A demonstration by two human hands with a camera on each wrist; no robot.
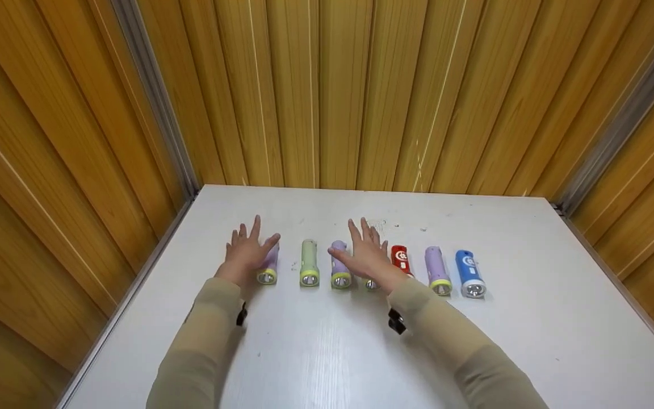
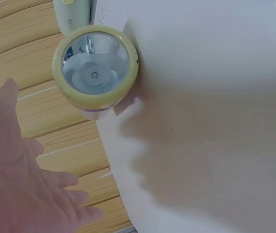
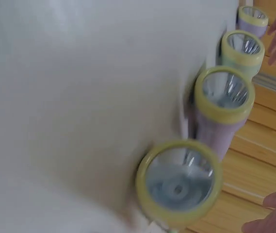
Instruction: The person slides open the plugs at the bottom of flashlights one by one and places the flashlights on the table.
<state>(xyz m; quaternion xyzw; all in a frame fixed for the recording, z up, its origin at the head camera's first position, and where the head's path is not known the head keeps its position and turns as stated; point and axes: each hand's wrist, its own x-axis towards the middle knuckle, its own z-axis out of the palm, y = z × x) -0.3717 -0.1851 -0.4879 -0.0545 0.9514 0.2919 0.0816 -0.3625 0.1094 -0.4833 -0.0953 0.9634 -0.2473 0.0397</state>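
Several flashlights lie in a row, lenses toward me. My left hand (image 1: 244, 253), fingers spread and straight, is over the leftmost purple flashlight (image 1: 268, 276) and partly hides it. In the left wrist view, that flashlight's yellow-rimmed lens (image 2: 95, 73) is beside the hand, apart from its fingers. A pale green flashlight (image 1: 309, 261) and a second purple flashlight (image 1: 340, 278) lie between the hands. The right hand (image 1: 368, 258), also spread and holding nothing, covers most of a yellow-rimmed flashlight (image 1: 371, 285), whose body colour is hidden. Just right of it is a red flashlight (image 1: 400, 257).
Farther right lie another purple flashlight (image 1: 435, 266) and a blue flashlight (image 1: 468, 268). All rest on a white table (image 1: 315, 352). Wood-patterned panels (image 1: 338, 96) enclose its back and sides. Small dark specks mark the tabletop behind the row.
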